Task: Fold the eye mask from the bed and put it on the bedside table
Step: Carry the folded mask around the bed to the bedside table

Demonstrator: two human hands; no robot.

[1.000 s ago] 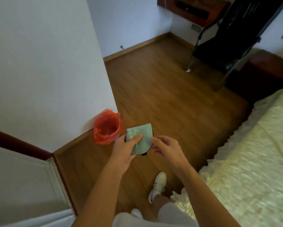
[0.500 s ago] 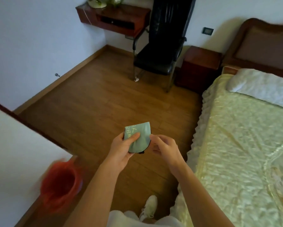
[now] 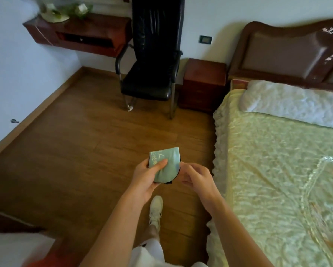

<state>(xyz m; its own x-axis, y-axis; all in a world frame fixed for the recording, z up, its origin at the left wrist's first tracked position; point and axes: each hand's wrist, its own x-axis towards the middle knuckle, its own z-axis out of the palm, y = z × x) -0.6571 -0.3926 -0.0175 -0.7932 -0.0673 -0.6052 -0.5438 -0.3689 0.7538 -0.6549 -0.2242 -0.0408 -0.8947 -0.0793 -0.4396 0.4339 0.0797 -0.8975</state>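
Observation:
The pale green eye mask (image 3: 168, 163), folded in half with printed letters near its top edge, is held over the wooden floor in front of me. My left hand (image 3: 146, 177) grips its left side, thumb pressed on the front. My right hand (image 3: 197, 177) touches its right edge with curled fingers; a black strap end shows below the mask. The red-brown bedside table (image 3: 204, 84) stands far ahead, between the black chair and the bed's headboard. The bed (image 3: 277, 170) with its cream cover lies to my right.
A black chair (image 3: 152, 74) stands left of the bedside table. A wall-mounted wooden shelf (image 3: 79, 33) with plants hangs at the far left. A white pillow (image 3: 292, 102) lies at the bed's head. An orange bin (image 3: 40, 264) is at the lower left. My white shoe (image 3: 156, 209) is on open floor.
The view has swung right, from the wall and orange bin towards the chair, bedside table and bed. Both hands have kept the folded mask in front of me.

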